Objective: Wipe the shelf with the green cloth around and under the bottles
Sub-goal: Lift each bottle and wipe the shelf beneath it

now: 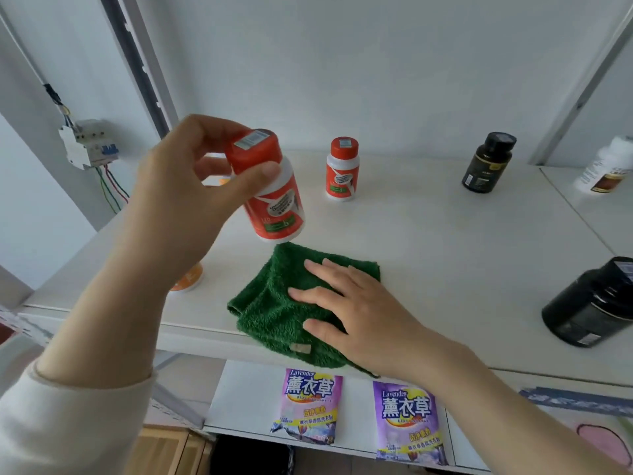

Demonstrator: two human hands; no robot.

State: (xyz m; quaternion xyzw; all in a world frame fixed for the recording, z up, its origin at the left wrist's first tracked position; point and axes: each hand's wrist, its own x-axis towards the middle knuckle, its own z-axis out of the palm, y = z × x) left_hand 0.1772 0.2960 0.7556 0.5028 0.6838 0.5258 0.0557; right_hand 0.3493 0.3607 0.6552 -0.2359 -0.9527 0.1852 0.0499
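Green cloth (274,303) lies crumpled at the near edge of the white shelf (445,252), partly hanging over it. The right hand (359,313) rests flat on the cloth, with its fingers straight and a little spread. The left hand (191,186) grips an orange-capped bottle (274,204), thumb and fingers curled round the cap, and holds it tilted in the air just above the cloth's far corner. A second orange bottle (342,173) stands farther back, and a black bottle (486,166) at the far right.
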